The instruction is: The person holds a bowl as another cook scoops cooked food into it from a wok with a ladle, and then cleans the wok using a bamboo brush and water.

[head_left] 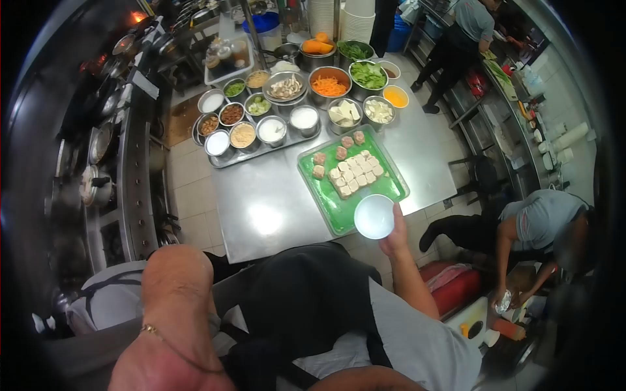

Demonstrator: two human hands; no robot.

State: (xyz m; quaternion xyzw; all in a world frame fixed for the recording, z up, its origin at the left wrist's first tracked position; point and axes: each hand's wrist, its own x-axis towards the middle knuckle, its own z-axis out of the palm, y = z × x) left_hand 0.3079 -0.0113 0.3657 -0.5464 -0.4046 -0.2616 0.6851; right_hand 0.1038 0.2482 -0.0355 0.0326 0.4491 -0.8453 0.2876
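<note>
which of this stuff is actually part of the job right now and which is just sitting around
Seems part of the job:
- white bowl, held in the right hand
- green tray, partly behind the bowl
- pale tofu-like cubes on the tray
- pinkish pieces beside them

Seems just standing by:
- shredded carrot
- chopped lettuce
- sliced mushrooms
- yellow liquid

Bowl (374, 217) whitish blue; tray (330, 210) green; blocks (357, 172) cream; apron (306, 287) black.

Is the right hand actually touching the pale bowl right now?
Touching: the head view shows the right hand holding the pale bowl against its side.
</note>
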